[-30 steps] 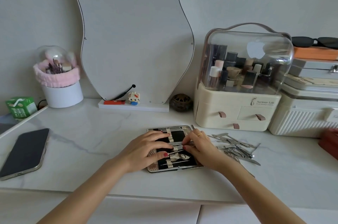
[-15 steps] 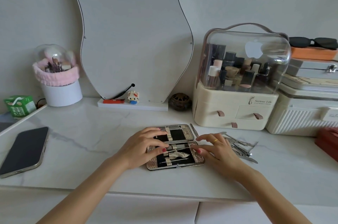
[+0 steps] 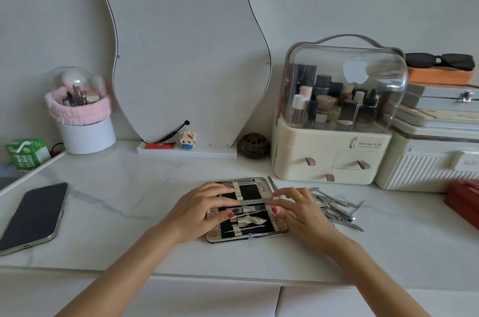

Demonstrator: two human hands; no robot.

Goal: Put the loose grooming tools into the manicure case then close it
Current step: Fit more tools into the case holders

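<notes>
The manicure case (image 3: pixel 261 187) lies open and flat on the marble top, with slim metal tools tucked under its patterned straps. My left hand (image 3: pixel 199 210) rests palm down on the case's left side, thumb and fingertips on the lining. My right hand (image 3: pixel 298 210) hovers palm down over the case's right edge, fingers spread, fingertips near the silver strip across the middle. A pile of loose grooming tools (image 3: pixel 337 206) lies just right of that hand, partly hidden by it. One more thin tool (image 3: pixel 272 183) lies by the case's far right corner.
A phone (image 3: pixel 33 215) lies at the left. At the back stand a wavy mirror (image 3: pixel 186 57), a brush holder (image 3: pixel 85 132), a green carton (image 3: pixel 26 153), a dark jar (image 3: pixel 254 145), a cosmetics organizer (image 3: pixel 331 158) and a white ribbed box (image 3: pixel 427 161). A red box (image 3: pixel 464 202) sits far right.
My right hand left the lower half of the case, swung out to the right, and has come back over the case's right edge. My left hand stayed on the case.
</notes>
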